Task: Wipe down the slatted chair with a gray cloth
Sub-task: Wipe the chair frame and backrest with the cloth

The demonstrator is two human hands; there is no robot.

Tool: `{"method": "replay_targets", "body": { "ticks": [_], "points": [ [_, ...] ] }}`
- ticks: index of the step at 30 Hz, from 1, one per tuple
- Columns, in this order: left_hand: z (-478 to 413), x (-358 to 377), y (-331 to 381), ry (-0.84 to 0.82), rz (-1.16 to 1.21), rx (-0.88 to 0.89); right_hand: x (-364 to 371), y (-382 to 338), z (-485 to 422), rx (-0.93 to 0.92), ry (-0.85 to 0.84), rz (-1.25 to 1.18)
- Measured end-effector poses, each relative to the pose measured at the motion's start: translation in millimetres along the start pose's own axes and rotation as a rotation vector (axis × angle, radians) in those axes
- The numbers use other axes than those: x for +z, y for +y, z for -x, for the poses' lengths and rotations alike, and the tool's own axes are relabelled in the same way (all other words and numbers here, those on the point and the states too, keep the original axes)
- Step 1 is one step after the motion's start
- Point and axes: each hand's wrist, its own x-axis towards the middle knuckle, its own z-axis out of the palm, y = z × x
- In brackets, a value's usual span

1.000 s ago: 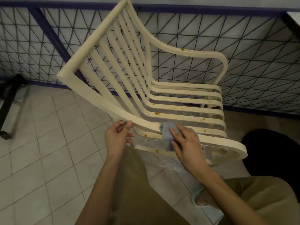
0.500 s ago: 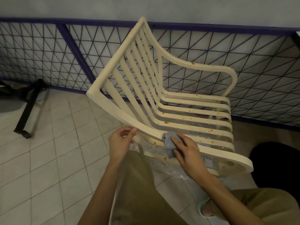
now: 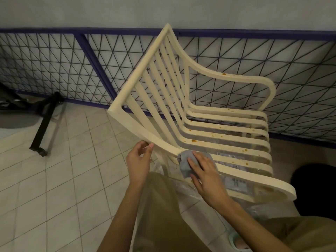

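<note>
A cream slatted chair [image 3: 227,137] stands tilted in front of me, its seat slats and far armrest dotted with orange-brown stains. My right hand [image 3: 207,176] lies with fingers stretched over a crumpled gray cloth [image 3: 182,161] and presses it onto the near side rail where backrest and seat meet. My left hand [image 3: 138,160] is just left of the cloth, its fingers curled around the same rail from below.
A blue-framed wire mesh fence [image 3: 54,70] runs behind the chair. A black stand [image 3: 44,124] leans on the tiled floor at left. Clear plastic sheeting [image 3: 187,190] lies under the chair, a dark round object [image 3: 314,190] sits at right, and my khaki-clad knee [image 3: 160,206] is below.
The view has swung up and to the left, so the chair sits further right in frame. Both hands stay at the same spot on the near rail, the cloth still pressed there.
</note>
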Motion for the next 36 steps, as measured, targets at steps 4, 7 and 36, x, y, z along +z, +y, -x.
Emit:
{"method": "replay_targets", "body": {
  "ticks": [4,7,36],
  "points": [
    [-4,-3,1,-0.025,0.01,0.018,5,-19,-30,-0.023,0.043,-0.092],
    [-5,-2,0,-0.023,0.004,0.019,3,-37,-48,-0.051,0.069,-0.123],
    [-7,5,3,0.042,0.112,-0.127,-16,-18,-53,-0.068,0.019,-0.115]
  ]
}}
